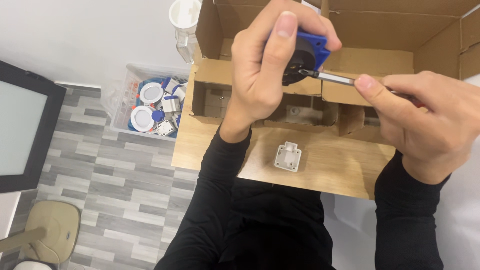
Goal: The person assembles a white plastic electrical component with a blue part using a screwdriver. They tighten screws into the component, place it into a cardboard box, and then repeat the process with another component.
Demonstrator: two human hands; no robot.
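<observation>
My left hand (267,60) is raised in front of me and grips a blue and black socket part (306,54), thumb up across its back. My right hand (425,112) holds a screwdriver (332,77) whose metal tip touches the black face of that part. Below the hands, a small white plastic housing (288,156) lies on the wooden table (330,167). Both sleeves are black.
Open cardboard boxes (380,55) with small compartments stand at the table's back. A clear plastic crate (150,102) of white and blue parts sits on the grey floor at left, beside a clear bottle (184,22). A dark-framed panel (22,127) and a beige stool (50,230) are further left.
</observation>
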